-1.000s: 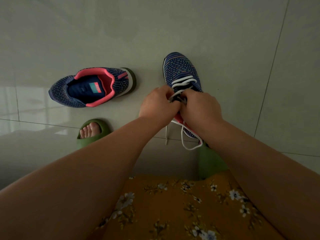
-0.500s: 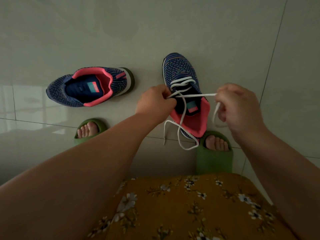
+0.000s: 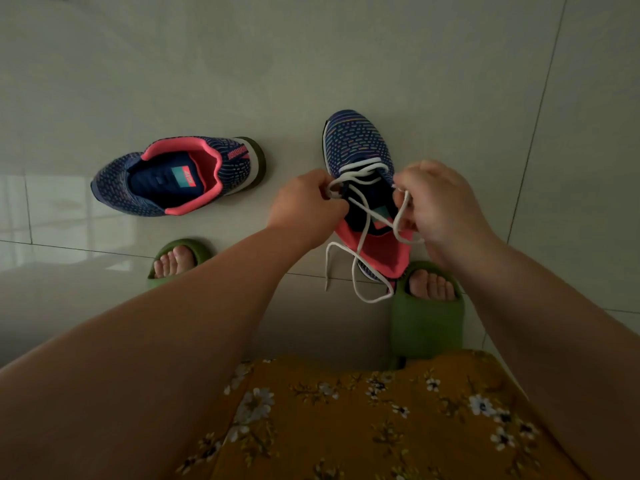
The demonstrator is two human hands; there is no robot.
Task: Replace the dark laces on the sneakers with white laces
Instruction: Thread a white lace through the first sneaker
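A: Fingers first. Left hand (image 3: 304, 206): fingers curled in, pinching the thin white flat lace (image 3: 362, 233) at the left eyelet row. Right hand (image 3: 441, 206): fingers bent round the same lace on the right side, a slack loop hanging under them.

B: And the shoe?

A: Navy knit sneaker with coral-pink lining and white sole edge (image 3: 358, 143), toe pointing away, upright on the pale grey tiled floor (image 3: 450, 64) between the hands. Two white rows sit across the lowest eyelets; one strand crosses the open tongue; loose ends trail off the heel toward the green foam slide sandal (image 3: 426, 323).

B: Step?

A: Mid-lacing, I judge; upper eyelets look unthreaded. Next move likely needs the right-hand strand's tip found and fed through the next eyelet, then both sides snugged evenly.

B: The other one?

A: Matching navy and coral sneaker (image 3: 176, 174), well apart to the left, lying across the view, no lace visible in it. No dark laces in sight.

B: Change from half a second back?

A: Right hand had the strand pulled out taut to the side; now it has come in beside the shoe and the lace is slack. Left hand hardly moved.
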